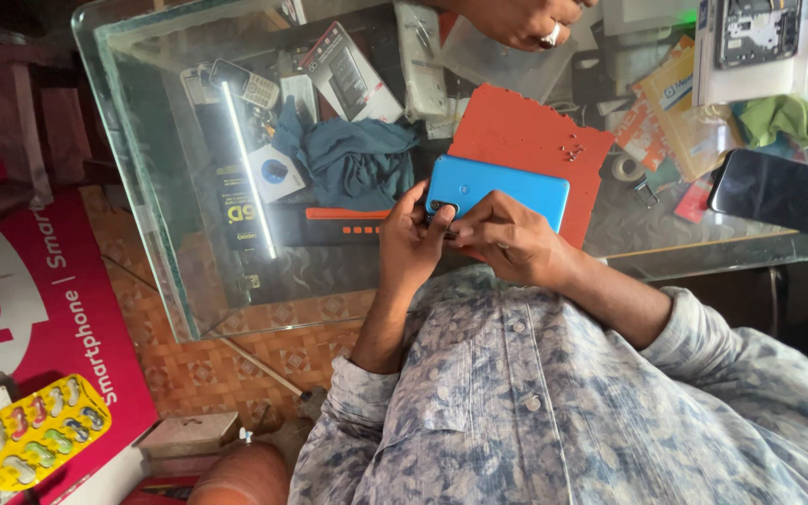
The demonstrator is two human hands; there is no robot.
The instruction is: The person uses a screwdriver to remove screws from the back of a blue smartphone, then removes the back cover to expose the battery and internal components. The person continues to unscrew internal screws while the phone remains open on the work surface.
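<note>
We see our two hands on a blue phone (497,190) that lies back-up on a red mat (526,140) on the glass bench (189,281); our left hand (411,245) pinches the near corner of the phone, with its fingertips by the small round camera part (441,208); our right hand (507,238) is closed over the near edge just beside it, and it may hold a small tool, but we cannot tell, as the fingers hide it.

We think a few things could go wrong from here; if we press too hard at that corner, the fingers could slip and scratch the camera glass or the blue back; the phone hangs a little over the near edge of the mat, so a hard push could slide it toward us and off the bench.

Just past our hands, on the far part of the mat, lie some tiny screws (570,150); a bump from a sleeve could send them rolling away, and they would be hard to find among so many things.

Another person's hand with a ring (521,21) reaches in well beyond ours; it could knock the mat; a dark phone (783,192) lies off to the right of our right hand, and a blue cloth (353,159) lies past our left hand.
</note>
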